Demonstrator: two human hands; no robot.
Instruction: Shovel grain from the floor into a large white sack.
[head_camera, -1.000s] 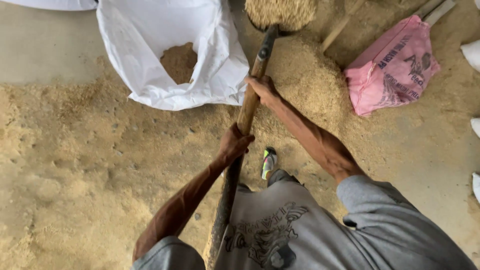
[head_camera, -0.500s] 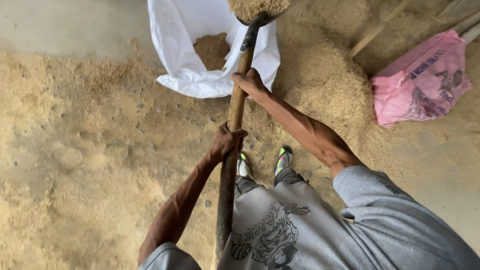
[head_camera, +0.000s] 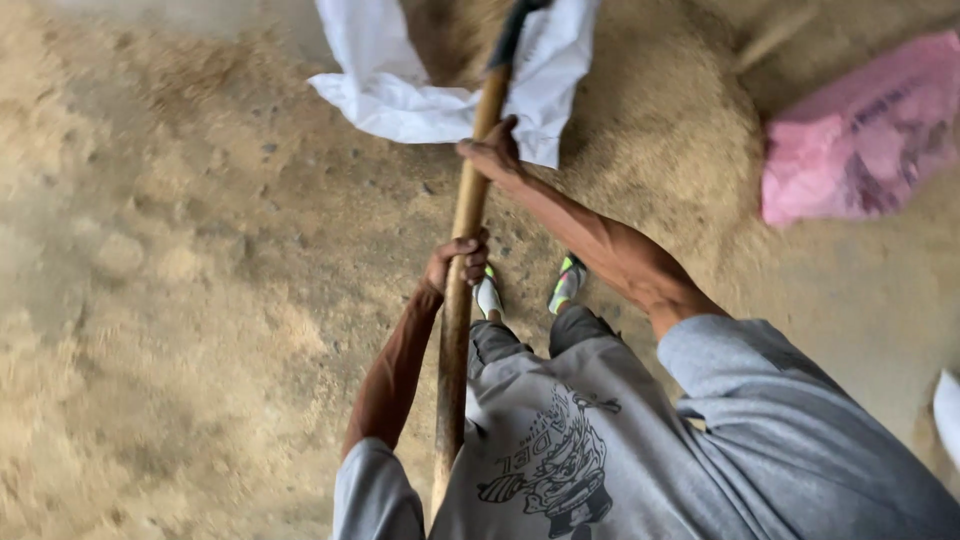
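Wooden shovel handle (head_camera: 462, 250) lies inside both hands' curled fingers (head_camera: 470, 262).

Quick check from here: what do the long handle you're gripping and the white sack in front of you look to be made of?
The handle looks like bare wood: tan, matte, round, with no shine or paint. Both the left hand and right hand wrap around it. The white sack looks like thin woven plastic, judging by its limp folds and slight sheen, though motion blur hides any weave.
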